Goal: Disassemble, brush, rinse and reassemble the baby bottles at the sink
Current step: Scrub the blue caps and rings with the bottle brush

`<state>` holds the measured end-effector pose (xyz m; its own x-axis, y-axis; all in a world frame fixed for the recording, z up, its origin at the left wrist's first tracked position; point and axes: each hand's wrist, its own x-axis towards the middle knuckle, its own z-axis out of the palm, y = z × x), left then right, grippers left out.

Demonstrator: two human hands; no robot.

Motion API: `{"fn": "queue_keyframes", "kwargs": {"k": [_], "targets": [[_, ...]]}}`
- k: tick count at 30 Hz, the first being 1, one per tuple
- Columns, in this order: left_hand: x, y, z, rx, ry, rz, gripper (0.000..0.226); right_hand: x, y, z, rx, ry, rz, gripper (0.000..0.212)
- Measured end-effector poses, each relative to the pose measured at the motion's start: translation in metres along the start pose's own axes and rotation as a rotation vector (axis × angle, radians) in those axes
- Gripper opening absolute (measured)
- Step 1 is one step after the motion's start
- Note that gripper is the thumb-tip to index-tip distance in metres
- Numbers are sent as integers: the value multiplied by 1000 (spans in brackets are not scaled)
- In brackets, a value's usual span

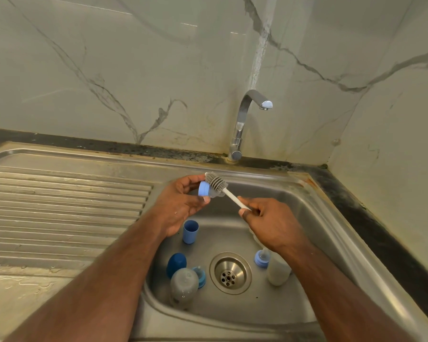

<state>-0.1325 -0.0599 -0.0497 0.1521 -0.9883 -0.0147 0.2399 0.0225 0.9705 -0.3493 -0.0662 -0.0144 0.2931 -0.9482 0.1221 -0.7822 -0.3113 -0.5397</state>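
Over the sink basin [294, 208], my left hand [181, 206] grips a light-blue bottle collar with its clear teat [204, 188]. My right hand [267, 223] holds the white handle of a bottle brush, whose grey silicone head [215, 182] lies against the teat. In the basin stand a light-blue cap [190, 232], a dark-blue cap [176, 264], a grey bottle [184, 283] lying beside a blue collar [200, 276], and a milky bottle [278, 270] with a blue collar and teat [261, 259] next to it, partly hidden by my right wrist.
The chrome tap [247, 119] rises behind the basin, spout pointing right, no water running. A ribbed, wet draining board [59, 208] stretches to the left. The drain [230, 272] sits mid-basin. Marble walls close the back and right corner.
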Motion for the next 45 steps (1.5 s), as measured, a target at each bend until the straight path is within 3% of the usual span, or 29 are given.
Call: {"fn": "queue_keyframes", "kwargs": {"k": [11,16,24,36,42,45], "targets": [[-2,6,0,-91,33,-22,49,1,3,-1,11,38,22,37],[0,3,2,-111,30,-24,36,0,2,5,-19,24,29,38],[-1,2,5,-95,49,-7,42,4,4,5,-107,36,61,40],[0,6,3,-164,69,-19,43,0,3,2,50,44,9,37],[-4,10,1,-323,18,-62,42,4,5,9,25,2,25,36],[-2,10,-3,-341,46,-78,43,1,2,6,175,40,9,35]]}}
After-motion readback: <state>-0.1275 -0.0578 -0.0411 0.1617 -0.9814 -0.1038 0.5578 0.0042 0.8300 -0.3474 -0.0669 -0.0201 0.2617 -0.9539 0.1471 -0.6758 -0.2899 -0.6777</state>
